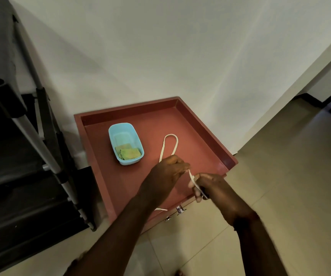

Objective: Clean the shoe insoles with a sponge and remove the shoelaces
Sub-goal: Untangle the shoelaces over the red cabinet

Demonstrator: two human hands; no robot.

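A white shoelace (169, 144) lies on the red-brown cabinet top (156, 120), its far end bent into a loop. My left hand (168, 172) grips the lace near the middle of the top. My right hand (210, 188) pinches the same lace a little to the right, at the cabinet's front corner. A short stretch of lace runs taut between the two hands. One loose end shows under my left forearm. A yellow-green sponge (128, 153) sits inside a light blue tub (125, 143). No shoe or insole is in view.
The cabinet top has a raised rim and stands against a white wall; metal drawer knobs (179, 210) show on its front. A dark rack with grey poles (31, 136) stands to the left. Beige floor tiles spread to the right and front.
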